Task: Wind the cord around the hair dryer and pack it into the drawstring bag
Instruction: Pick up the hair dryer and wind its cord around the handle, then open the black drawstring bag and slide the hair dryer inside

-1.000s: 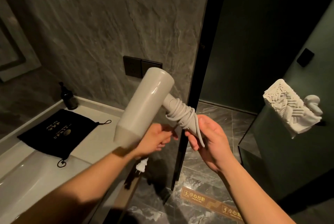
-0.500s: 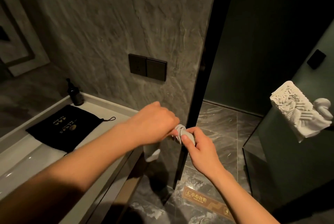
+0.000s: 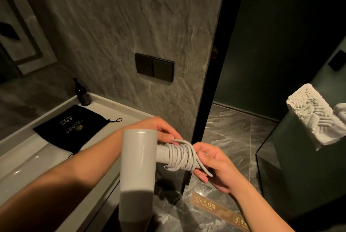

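Several cord (image 3: 178, 156) turns are now seen around the dryer (image 3: 138, 166) handle, raised again; left hand (image 3: 159, 128) pinches a loop, right hand (image 3: 211, 164) is closed round the handle; bag (image 3: 69, 128) awaits.

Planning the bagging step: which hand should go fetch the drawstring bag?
Left. The drawstring bag lies on the counter on the left hand's side; the right hand pins the cord on the dryer handle.

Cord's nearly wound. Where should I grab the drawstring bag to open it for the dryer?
Probably at the gathered mouth of the drawstring bag, the corner where the cord loop sticks out toward the wall. The bag lies flat on the counter, so come from above and pinch the top layer there.
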`<action>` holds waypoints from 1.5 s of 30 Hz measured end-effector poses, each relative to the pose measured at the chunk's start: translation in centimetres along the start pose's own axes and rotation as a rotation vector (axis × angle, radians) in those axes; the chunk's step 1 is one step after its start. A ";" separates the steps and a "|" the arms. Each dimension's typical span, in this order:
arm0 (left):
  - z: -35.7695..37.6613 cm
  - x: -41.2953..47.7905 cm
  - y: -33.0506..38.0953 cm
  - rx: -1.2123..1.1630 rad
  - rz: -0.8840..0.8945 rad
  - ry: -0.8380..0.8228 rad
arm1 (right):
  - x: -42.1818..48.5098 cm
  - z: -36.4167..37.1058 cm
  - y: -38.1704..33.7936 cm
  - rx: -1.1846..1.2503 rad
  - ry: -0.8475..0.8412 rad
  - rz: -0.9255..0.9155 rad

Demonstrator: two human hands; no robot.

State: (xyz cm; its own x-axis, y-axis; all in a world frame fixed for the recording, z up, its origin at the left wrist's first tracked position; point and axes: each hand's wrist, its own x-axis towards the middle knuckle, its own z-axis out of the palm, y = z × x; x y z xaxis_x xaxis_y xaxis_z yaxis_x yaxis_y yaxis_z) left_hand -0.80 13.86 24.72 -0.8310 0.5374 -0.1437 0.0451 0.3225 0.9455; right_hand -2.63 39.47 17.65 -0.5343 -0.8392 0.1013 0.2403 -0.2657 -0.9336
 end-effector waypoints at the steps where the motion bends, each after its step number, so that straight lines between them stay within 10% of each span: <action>1: 0.2 0.3 -1.0 0.000 0.003 0.015 | -0.1 0.0 0.2 0.037 0.003 0.003; 5: 2.3 -0.1 -7.4 -0.149 0.180 -0.023 | -0.4 -0.1 0.9 0.147 0.118 0.013; 12: 11.1 1.4 -9.5 -0.909 0.233 0.626 | -0.9 0.4 2.7 0.242 0.456 0.090; 17: 13.6 0.7 -5.3 -1.060 0.279 0.652 | -0.7 1.4 5.0 0.087 0.455 0.088; 20: 13.3 1.6 -5.6 -0.935 0.123 0.987 | -0.6 1.7 5.9 -0.089 0.401 0.154; 33: 6.4 -1.7 -13.6 -0.914 -0.164 0.927 | 8.4 3.2 10.2 -0.386 0.388 0.306; 45: -7.4 -6.8 -21.6 -0.685 -0.270 0.591 | 20.9 6.7 15.3 0.081 0.612 0.440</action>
State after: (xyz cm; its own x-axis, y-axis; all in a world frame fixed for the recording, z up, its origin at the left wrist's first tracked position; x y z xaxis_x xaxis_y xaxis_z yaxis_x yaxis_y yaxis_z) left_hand -0.20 -2.48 7.47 -0.9207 -0.0316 -0.3891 -0.3695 -0.2508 0.8947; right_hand -4.66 14.70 7.78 -0.7241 -0.4688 -0.5059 0.5817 -0.0209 -0.8132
